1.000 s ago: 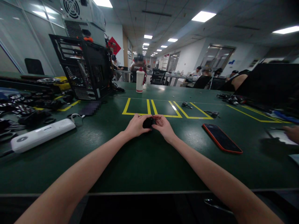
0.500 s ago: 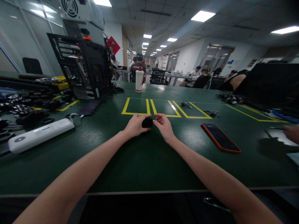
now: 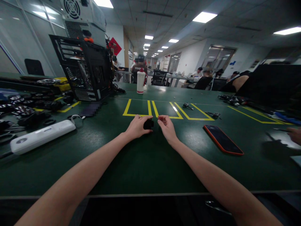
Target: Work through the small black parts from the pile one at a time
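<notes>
My left hand is wrapped round a small black part just above the green table. Its exact kind is too dark to make out. Just right of the black part, and apart from it, is my right hand. The thumb and forefinger there are pinched together, and whatever they hold, if anything, is too small to name. Beyond both hands, yellow tape outlines mark the table.
An orange-cased phone lies to the right, near another person's hand. Two small dark metal parts rest by the tape. At left are a white power strip and a black computer case. A white bottle stands behind.
My right hand has moved slightly right, away from the black part, widening the gap. The black part in my left hand appears turned a little.
</notes>
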Tool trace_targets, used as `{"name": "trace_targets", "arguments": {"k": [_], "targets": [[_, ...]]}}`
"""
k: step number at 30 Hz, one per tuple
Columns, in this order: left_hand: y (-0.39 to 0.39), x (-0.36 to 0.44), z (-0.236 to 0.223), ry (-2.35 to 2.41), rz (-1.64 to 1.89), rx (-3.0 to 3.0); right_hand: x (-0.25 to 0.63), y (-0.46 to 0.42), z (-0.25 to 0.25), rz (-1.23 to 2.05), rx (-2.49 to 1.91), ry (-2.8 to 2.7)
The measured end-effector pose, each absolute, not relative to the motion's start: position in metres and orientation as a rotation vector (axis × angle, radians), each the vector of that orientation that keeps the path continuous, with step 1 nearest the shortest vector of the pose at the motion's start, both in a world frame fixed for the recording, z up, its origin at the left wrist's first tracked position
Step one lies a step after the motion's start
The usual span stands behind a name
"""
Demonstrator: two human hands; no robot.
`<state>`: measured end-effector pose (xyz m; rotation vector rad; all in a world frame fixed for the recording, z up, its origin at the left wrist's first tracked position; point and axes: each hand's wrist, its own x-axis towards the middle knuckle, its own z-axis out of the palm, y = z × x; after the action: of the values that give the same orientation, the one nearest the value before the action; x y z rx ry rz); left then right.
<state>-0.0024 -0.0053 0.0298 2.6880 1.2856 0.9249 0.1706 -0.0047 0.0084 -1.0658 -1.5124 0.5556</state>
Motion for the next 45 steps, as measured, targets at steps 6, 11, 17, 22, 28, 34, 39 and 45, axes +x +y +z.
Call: {"name": "trace_targets", "arguments": {"k": [6, 11, 17, 22, 28, 34, 39, 45], "targets": [[-0.005, -0.003, 0.032, 1.27, 0.912, 2.672, 0.181, -0.001, 0.006, 0.599, -1.141, -1.489], [-0.004, -0.006, 0.039, 1.243, 0.866, 2.675, 0.182, -0.013, 0.015, 0.435, -1.171, -1.622], [0.004, -0.018, 0.039, 1.259, 0.805, 2.548, 0.192, -0.015, 0.018, 0.523, -1.299, -1.71], [0.011, -0.018, 0.023, 1.34, 0.86, 2.446, 0.209, -0.009, 0.015, 0.64, -1.447, -1.848], [0.007, -0.006, 0.01, 1.411, 0.909, 2.483, 0.215, -0.007, 0.008, 0.492, -1.491, -2.005], [0.005, -0.005, 0.01, 1.292, 0.891, 2.291, 0.209, -0.016, 0.01, 0.424, -1.485, -1.945], [-0.023, -0.005, 0.019, 1.163, 0.834, 2.186, 0.199, -0.063, 0.031, 0.379, -1.505, -2.057], [-0.125, -0.036, 0.028, 1.081, 0.642, 2.266, 0.182, -0.17, 0.026, 0.579, -1.45, -2.168]]}}
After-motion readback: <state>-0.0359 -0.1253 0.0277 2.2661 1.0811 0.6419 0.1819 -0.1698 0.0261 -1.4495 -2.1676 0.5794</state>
